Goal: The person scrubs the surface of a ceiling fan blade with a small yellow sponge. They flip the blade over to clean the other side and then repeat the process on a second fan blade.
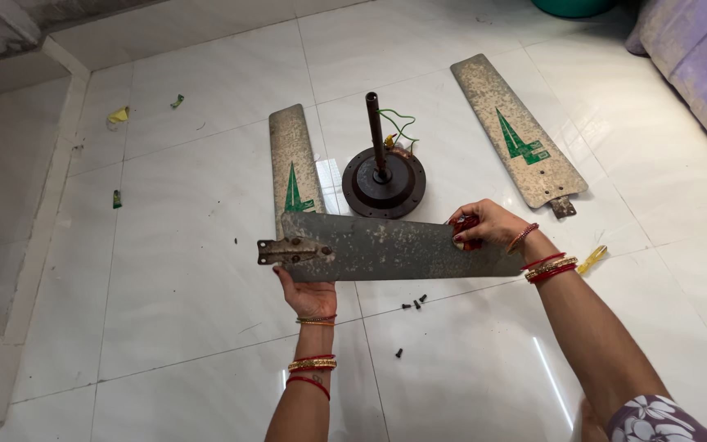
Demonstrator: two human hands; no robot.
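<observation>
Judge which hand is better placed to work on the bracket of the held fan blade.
Left. The left hand grips the fan blade right beneath its metal bracket. The right hand holds the far end, well away from it.

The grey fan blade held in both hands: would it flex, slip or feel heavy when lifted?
The fan blade spans between the left hand and right hand without visible sag, so it is probably stiff. It looks thin, so likely light. Its dusty, mottled surface probably grips well rather than slipping.
</observation>
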